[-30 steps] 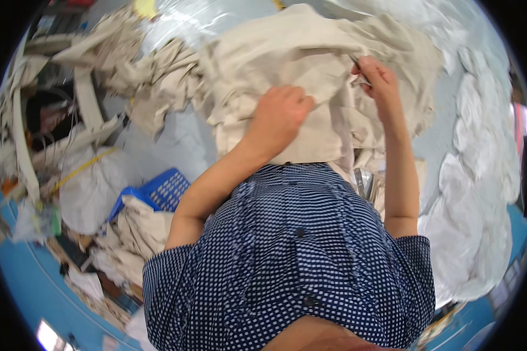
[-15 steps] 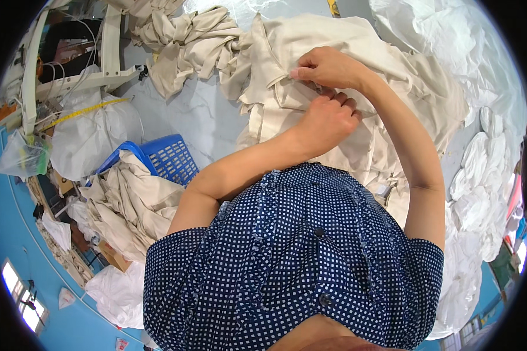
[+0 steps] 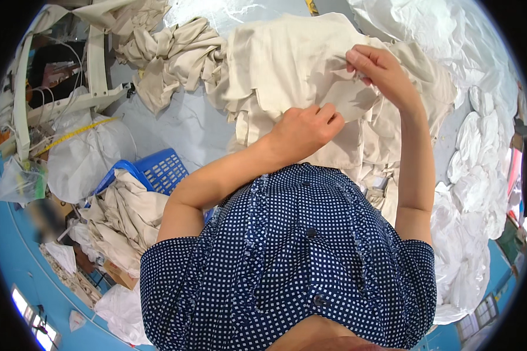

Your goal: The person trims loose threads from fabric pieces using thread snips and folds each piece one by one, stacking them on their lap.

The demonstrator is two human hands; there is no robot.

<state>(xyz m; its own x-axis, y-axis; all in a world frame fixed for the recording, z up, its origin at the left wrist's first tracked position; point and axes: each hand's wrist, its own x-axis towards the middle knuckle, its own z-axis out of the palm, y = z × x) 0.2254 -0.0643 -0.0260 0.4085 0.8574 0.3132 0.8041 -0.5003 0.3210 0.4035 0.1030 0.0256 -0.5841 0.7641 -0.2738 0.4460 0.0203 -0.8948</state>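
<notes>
Beige fabric (image 3: 269,58) lies spread over a heap of similar cloth on the table in front of me. My right hand (image 3: 379,73) is closed in a pinch, with a raised fold of this fabric at its fingertips. Nearer my body, my left hand (image 3: 307,131) has its fingers curled down on the fabric's near part, closed on it; the fingertips are partly hidden. Between the two hands the cloth bends into a shadowed fold.
Crumpled beige cloth (image 3: 173,55) lies on the table at the far left. A blue plastic basket (image 3: 164,171) with more beige cloth stands at left, near a yellow tape measure (image 3: 76,134). White plastic-like bundles (image 3: 471,193) line the right side.
My right hand has moved to the right, lifting a fold of fabric, and my left hand has shifted left and nearer, so they are farther apart. The fabric's left part lies flatter.
</notes>
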